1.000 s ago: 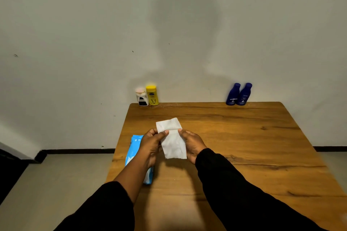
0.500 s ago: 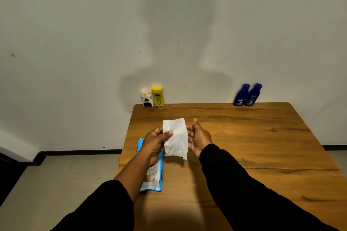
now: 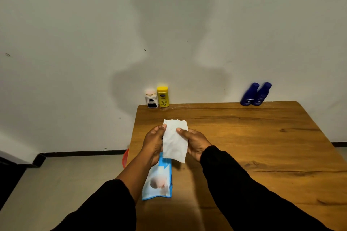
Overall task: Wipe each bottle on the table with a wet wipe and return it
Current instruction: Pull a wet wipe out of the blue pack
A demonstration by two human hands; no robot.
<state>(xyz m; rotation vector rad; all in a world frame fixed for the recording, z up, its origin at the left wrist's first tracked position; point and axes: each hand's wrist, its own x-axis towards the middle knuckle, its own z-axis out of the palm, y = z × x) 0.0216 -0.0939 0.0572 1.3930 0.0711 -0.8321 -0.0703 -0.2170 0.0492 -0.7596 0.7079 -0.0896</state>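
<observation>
Both hands, left hand [image 3: 153,141] and right hand [image 3: 196,143], pinch the wet wipe [image 3: 175,140] mid-frame above the bench [image 3: 262,137]; the bottles [image 3: 255,94] upper right, standing close together, could topple if one is clipped.

**A:** Pretty dim, yellowish shot. The light sits behind the person, so a big soft head-and-shoulders shadow [image 3: 169,33] lands on the wall [image 3: 75,24] ahead.

**B:** Yep. The brightest bits are the wet wipe [image 3: 174,140], almost blown out, and a warm patch low on the surface [image 3: 253,133]. The black sleeves [image 3: 253,193] are mush, zero detail.

**A:** Wide-angle bend too, with lines bowing toward the edges and darker corners. The yellow bottle [image 3: 162,96] label is too soft to read.
</observation>
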